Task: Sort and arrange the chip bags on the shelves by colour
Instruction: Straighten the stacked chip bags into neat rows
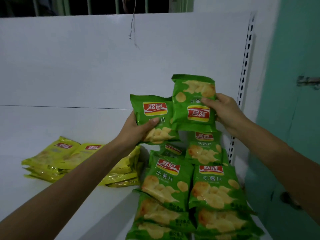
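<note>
Green chip bags [214, 187] on shelf [52, 127]

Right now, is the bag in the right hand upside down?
Yes, the green bag in the right hand shows its red logo inverted and near the lower edge.

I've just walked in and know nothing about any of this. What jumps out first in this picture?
The left hand grips an upright green bag and the right hand holds an upside-down green bag, both raised mid-frame. Below them, on the right of the white shelf, lies a green pile of matching bags, with a yellow pile to its left.
</note>
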